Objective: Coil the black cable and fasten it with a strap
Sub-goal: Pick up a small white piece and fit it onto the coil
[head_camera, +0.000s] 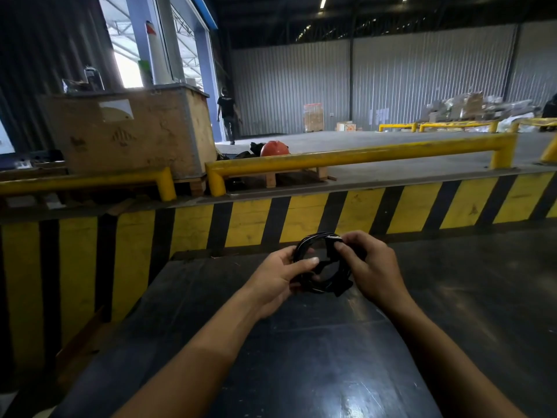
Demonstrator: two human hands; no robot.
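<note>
The black cable [304, 247] is wound into a small round coil, held in the air above a dark table [301, 357]. My left hand [280, 276] grips the coil's left and lower side, thumb across the front. My right hand [369, 267] holds the coil's right side, fingers pinching a black strap [331, 245] that wraps over the upper right of the coil. A loose black end [343, 286] sticks out below the coil, near my right palm. Part of the coil is hidden behind my fingers.
A yellow and black striped barrier [301, 218] rises just behind the table. Yellow guard rails [361, 156] run beyond it. A large wooden crate [129, 131] stands at the left, an orange helmet [274, 148] lies beside it. A person [227, 114] walks far off.
</note>
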